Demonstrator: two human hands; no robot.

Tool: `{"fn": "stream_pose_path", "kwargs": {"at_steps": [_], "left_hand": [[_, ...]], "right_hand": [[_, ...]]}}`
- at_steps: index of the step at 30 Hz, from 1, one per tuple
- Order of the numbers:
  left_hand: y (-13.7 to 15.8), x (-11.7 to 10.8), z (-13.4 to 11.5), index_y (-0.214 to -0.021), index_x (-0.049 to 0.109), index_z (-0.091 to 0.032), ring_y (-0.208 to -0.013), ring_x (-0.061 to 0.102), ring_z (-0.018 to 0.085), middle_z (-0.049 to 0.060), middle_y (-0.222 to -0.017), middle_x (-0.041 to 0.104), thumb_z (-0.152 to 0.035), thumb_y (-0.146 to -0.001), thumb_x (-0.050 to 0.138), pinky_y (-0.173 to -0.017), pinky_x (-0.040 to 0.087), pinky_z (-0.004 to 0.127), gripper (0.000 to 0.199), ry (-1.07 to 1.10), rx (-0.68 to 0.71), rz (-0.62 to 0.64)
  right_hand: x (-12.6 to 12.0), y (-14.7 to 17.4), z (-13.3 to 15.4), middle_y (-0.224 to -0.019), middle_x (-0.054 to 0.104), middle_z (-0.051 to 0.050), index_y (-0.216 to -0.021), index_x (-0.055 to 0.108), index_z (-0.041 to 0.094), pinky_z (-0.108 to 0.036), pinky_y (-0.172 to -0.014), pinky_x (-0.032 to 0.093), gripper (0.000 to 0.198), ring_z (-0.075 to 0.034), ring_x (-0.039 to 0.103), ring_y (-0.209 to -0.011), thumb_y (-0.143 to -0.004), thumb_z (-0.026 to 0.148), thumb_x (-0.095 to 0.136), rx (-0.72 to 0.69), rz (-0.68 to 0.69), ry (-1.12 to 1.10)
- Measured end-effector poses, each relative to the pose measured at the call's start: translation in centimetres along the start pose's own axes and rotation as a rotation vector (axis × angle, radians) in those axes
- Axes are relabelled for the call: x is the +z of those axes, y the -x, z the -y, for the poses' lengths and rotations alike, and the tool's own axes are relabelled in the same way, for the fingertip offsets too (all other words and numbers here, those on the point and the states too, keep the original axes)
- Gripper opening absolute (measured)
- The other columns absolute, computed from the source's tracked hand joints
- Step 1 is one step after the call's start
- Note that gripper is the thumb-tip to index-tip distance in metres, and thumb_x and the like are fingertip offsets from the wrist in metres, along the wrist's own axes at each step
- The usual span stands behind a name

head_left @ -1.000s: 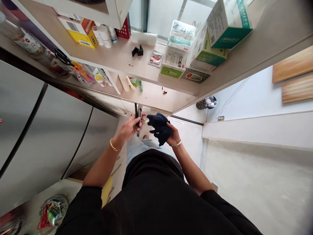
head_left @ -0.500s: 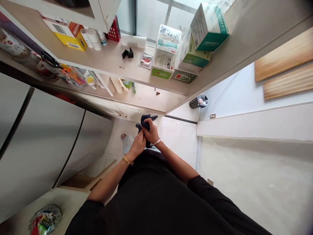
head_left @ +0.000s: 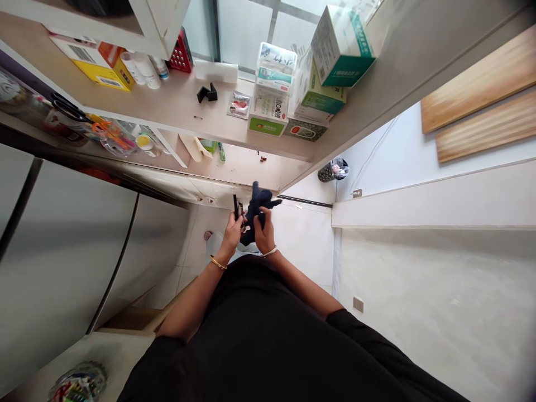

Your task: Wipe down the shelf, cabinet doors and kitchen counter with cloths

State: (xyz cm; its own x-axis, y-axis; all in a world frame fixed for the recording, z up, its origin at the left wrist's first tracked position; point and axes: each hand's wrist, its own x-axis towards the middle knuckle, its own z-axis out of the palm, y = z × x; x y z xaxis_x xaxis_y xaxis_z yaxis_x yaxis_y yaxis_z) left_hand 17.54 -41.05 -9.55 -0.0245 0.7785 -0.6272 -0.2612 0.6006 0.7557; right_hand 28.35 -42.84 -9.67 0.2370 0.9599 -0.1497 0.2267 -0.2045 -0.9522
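Centre of the frame, your two hands work close together, over the floor and just below the shelf edge. Your left hand (head_left: 230,235), a gold bracelet (head_left: 218,262) at the wrist, grips a slim dark object (head_left: 235,205) that points toward the top of the frame; its exact kind is unclear. Your right hand (head_left: 264,234), pale bracelet (head_left: 270,252) at the wrist, has its fingers closed on a crumpled navy cloth (head_left: 260,199), which bunches between your hands, loose ends sticking up and to the right. Whether the cloth touches your left fingers, cannot tell. Upper middle: a shelf (head_left: 167,111) bearing a small black item (head_left: 207,93), a sachet (head_left: 239,105) and stacked boxes (head_left: 272,84). Lower left corner: a glass bowl (head_left: 98,375) of small things.
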Motion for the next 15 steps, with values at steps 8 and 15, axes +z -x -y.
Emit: {"fn": "stream_pose_path", "kwargs": {"at_steps": [8,15], "left_hand": [[-2.7,0.9,0.1,-0.092,0.060,-0.018,-0.065,0.063,0.012,0.001,-0.080,0.068,-0.049,-0.089,0.058,-0.056,0.049,0.021,0.030,0.271,-0.147,-0.049],[-5.1,-1.0,0.6,-0.074,0.037,-0.022,-0.039,0.026,0.003,-0.012,-0.054,0.032,-0.041,-0.083,0.073,-0.038,0.018,0.016,0.041,0.158,0.053,-0.155]], "right_hand": [[-0.1,2.2,-1.8,-0.095,0.070,-0.001,-0.118,0.065,0.029,-0.032,-0.086,0.053,0.030,-0.019,0.064,-0.082,-0.098,0.043,0.047,-0.006,0.333,0.060],[-3.2,0.2,-1.8,-0.107,0.064,-0.007,-0.125,0.064,0.026,-0.038,-0.103,0.047,0.042,-0.023,0.059,-0.104,-0.101,0.055,0.044,-0.051,0.039,0.054]]}}
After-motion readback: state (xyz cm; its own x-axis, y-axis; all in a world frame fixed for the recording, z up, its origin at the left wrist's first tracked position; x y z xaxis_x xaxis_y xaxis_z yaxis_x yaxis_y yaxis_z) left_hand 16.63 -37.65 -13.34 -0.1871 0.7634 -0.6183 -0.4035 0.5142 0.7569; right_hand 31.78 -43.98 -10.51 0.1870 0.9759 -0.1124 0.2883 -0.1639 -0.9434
